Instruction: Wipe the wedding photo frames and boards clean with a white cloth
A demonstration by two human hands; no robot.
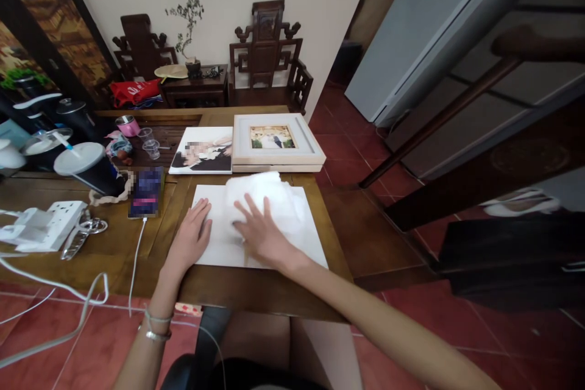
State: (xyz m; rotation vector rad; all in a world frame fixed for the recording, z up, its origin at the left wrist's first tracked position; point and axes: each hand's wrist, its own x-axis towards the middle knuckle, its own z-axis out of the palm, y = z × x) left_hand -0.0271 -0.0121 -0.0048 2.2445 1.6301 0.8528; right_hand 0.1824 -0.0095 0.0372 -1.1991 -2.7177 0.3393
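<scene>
A flat white panel lies on the wooden table in front of me. My left hand rests on the panel's left edge, fingers stretched out flat. On top of the panel is a folded white cloth, possibly a paper towel. My right hand presses on that cloth with spread fingers, hiding part of it. Just behind the panel stand a framed wedding picture, lying flat in a pale frame, and a photo print beside it on the left.
A phone on a charging cable, a power strip, a clear hair claw clip and a lidded cup occupy the table's left side. Small clear cups stand behind. The table ends just right of the panel.
</scene>
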